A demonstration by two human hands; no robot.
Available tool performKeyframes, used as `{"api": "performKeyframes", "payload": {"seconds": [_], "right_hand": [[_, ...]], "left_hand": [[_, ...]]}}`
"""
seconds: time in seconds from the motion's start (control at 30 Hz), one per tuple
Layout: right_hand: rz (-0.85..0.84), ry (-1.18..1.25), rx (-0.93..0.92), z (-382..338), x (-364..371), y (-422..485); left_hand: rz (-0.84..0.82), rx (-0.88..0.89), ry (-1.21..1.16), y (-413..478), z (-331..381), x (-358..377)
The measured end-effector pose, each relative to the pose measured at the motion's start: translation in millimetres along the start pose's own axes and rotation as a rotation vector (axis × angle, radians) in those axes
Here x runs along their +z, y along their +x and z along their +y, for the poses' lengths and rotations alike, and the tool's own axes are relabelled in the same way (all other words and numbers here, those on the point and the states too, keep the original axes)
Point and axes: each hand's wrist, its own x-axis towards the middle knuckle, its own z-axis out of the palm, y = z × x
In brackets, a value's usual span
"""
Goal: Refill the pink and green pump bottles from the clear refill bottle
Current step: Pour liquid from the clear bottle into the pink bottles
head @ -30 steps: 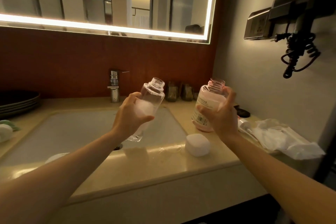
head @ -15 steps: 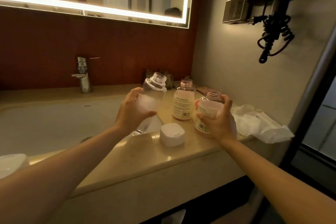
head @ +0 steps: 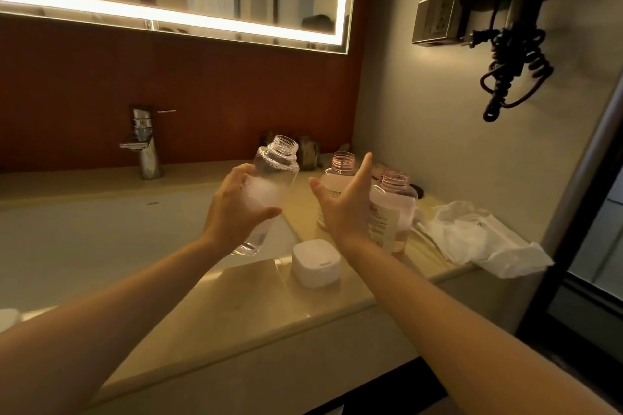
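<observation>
My left hand (head: 236, 209) grips the clear refill bottle (head: 273, 175), uncapped and tilted slightly right, above the sink's right edge. A little liquid shows at its bottom. Two uncapped pinkish bottles stand on the counter: one (head: 392, 209) at the right with a label, another (head: 337, 175) behind my right hand. My right hand (head: 344, 209) is open with its fingers spread, just left of the right-hand pink bottle and holding nothing. No green bottle can be made out in this light.
A white square cap (head: 315, 266) lies on the beige counter (head: 256, 307) in front of the bottles. Crumpled white tissue (head: 472, 239) lies at the right end. The sink basin (head: 101, 239) and faucet (head: 145, 145) are left. A wall hair dryer (head: 505, 27) hangs above right.
My right hand has set the pink bottle down on the counter beside the other one and let go. The left hand keeps the clear bottle. The view has swung right.
</observation>
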Motion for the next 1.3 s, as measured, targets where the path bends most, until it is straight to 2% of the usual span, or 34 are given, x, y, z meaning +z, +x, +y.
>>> {"api": "performKeyframes", "payload": {"seconds": [0.37, 0.5, 0.67, 0.83, 1.07, 1.17, 1.3], "right_hand": [[0.094, -0.195, 0.212, 13.0, 26.2, 34.9], [0.086, -0.221, 0.189, 17.4, 25.6, 38.6], [0.005, -0.12, 0.153, 12.5, 23.4, 32.4], [-0.023, -0.025, -0.047, -17.8, 27.6, 25.8], [-0.096, 0.083, -0.009, -42.0, 54.7, -21.1], [-0.117, 0.053, 0.013, -42.2, 56.1, -46.2], [-0.149, 0.0, -0.061, -38.9, 47.6, -71.8]], "left_hand": [[-0.015, 0.022, 0.01, 4.8, -10.9, 1.2], [-0.01, 0.023, 0.011, 5.5, -20.1, -5.7], [0.005, 0.022, 0.017, 5.6, -26.9, -15.8], [0.021, 0.059, 0.03, 11.5, -28.5, -30.9], [0.081, 0.074, 0.079, 10.7, -27.9, -63.7], [0.075, 0.078, 0.1, 1.2, -29.6, -76.3], [0.042, 0.114, 0.109, -13.0, -28.8, -87.0]]}}
